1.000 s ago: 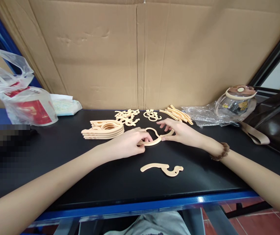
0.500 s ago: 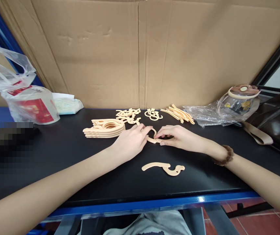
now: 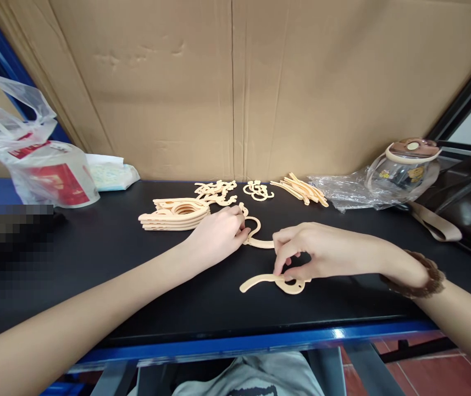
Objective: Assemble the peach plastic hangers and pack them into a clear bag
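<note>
My left hand [image 3: 223,228] has its fingers closed on the left side of a beige plastic folding-hanger piece [image 3: 262,243]. A curved hook sticks up from this piece, and its arm runs right, partly hidden behind my right hand. Nearer to me, my right hand [image 3: 307,250] reaches down with thumb and fingertips on a second hanger piece [image 3: 254,281], at the joint between its arm and its hook. That second piece lies on the black tabletop. Left of my left hand sits a stack of folded beige hangers [image 3: 173,221].
Loose hooks [image 3: 215,192], a few ring-like hooks [image 3: 258,191] and slim hanger arms [image 3: 300,190] lie along the cardboard wall [image 3: 156,99]. A bagged cup [image 3: 60,179] and a tissue pack [image 3: 114,174] are at left. Clear plastic wrap [image 3: 340,191] and a lidded jug [image 3: 404,168] are at right.
My right hand has left the far hanger piece and moved toward me onto the nearer one. My left hand stays on the far piece, whose hook and arm show more.
</note>
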Available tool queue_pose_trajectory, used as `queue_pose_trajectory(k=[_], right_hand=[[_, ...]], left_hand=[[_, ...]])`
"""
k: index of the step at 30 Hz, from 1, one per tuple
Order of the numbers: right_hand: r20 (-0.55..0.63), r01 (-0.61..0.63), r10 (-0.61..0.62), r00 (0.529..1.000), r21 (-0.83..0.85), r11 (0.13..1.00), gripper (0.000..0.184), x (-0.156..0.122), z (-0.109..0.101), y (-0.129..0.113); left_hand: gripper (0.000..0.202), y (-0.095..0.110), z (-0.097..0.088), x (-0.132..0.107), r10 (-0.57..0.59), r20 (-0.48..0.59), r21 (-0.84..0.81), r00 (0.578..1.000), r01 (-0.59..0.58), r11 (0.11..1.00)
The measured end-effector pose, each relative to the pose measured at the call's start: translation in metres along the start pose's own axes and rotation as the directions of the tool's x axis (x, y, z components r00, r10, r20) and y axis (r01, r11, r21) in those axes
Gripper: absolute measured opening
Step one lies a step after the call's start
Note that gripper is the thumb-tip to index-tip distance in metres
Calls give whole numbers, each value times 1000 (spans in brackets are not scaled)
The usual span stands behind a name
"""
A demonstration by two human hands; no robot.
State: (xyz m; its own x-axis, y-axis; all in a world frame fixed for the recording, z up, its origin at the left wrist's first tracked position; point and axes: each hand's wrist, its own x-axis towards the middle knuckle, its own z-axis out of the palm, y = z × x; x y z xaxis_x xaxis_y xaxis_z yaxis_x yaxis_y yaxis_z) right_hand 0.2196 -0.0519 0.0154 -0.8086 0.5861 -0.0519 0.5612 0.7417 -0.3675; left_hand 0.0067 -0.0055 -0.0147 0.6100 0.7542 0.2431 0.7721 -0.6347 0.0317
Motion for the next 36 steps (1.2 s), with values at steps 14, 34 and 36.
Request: queue_pose_trajectory(k=[14,34,36], right_hand=[[19,-31,30,999,82,996,17,-11,-10,16],[-318,-479,402,859,-218,850,24,-11,-13,30],[-247,-566,512,823,-265,781,41,-13,-12,22]], left_hand=[[24,-4,0,-2,130,-77,-179,989,-142,973],[32,15,-3,-11,267,13,-142,964,-263,954],[37,18,-1,-13,265,-8,-57,964,-265,963]])
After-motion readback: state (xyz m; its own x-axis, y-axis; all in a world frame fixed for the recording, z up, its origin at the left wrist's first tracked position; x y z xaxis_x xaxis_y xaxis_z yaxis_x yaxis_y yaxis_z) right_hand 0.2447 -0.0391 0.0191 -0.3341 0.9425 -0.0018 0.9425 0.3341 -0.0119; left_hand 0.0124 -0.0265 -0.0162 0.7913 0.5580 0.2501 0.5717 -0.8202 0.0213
